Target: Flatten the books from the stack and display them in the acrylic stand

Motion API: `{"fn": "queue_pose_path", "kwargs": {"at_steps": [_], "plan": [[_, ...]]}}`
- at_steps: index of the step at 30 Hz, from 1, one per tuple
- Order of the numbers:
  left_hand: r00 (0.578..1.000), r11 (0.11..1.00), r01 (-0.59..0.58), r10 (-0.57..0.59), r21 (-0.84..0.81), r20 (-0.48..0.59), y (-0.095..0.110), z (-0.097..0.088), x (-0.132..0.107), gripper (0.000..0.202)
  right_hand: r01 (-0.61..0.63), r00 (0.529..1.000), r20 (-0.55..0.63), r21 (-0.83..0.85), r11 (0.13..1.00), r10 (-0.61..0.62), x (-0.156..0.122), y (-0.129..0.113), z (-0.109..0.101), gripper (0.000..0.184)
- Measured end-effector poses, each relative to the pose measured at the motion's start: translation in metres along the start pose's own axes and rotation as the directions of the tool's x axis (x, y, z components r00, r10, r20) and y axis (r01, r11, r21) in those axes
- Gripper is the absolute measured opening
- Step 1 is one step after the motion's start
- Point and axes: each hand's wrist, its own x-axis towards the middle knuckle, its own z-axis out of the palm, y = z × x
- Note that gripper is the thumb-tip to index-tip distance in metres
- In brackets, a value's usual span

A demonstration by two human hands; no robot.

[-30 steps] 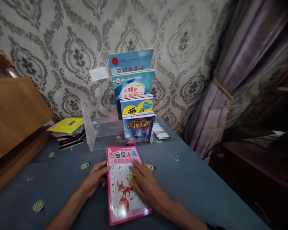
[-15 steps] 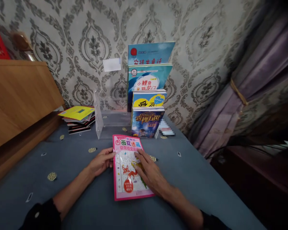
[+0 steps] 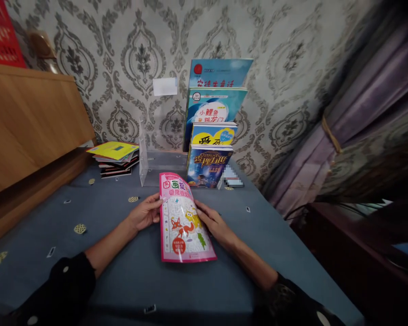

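A thin pink picture book (image 3: 185, 226) with a fox and a yellow cat on its cover is held above the blue tablecloth, its cover bowed. My left hand (image 3: 146, 213) grips its left edge, thumb on the cover and fingers behind. On the opposite side, my right hand (image 3: 212, 222) holds the right edge, with some fingertips hidden by the book. Just behind stands a clear acrylic rack (image 3: 143, 158) with stepped tiers. Its right side carries upright books: a dark blue one (image 3: 209, 167) in front, then a yellow-and-blue one (image 3: 214, 134), then taller teal ones (image 3: 221, 97).
Left of the rack lies a stack of thin books (image 3: 115, 154) topped by a yellow one. A wooden cabinet (image 3: 34, 122) borders the table (image 3: 115, 253) on the left. A purple curtain (image 3: 313, 154) hangs on the right. Patterned wallpaper (image 3: 143, 50) covers the wall behind.
My right hand has gone from lying flat on the cover to holding the book's right edge. The book now bows and sits a little higher in view. The camera has shifted slightly.
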Motion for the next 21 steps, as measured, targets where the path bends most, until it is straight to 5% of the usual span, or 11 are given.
{"fn": "queue_pose_path", "kwargs": {"at_steps": [7, 14, 21], "plan": [[0.993, 1.0, 0.012, -0.012, -0.003, 0.116, 0.0, -0.003, -0.003, 0.028, -0.168, 0.965, 0.256, 0.449, 0.878, 0.054, -0.007, -0.025, 0.008, 0.056], [0.975, 0.994, 0.084, -0.095, 0.064, 0.201, 0.0, -0.006, -0.007, 0.026, -0.215, 0.951, 0.305, 0.518, 0.828, 0.056, -0.01, -0.035, 0.008, 0.047], [0.971, 0.99, 0.104, -0.121, 0.092, 0.208, -0.001, -0.011, -0.006, 0.031, -0.225, 0.909, 0.417, 0.465, 0.856, 0.013, -0.016, -0.043, 0.008, 0.059]]}}
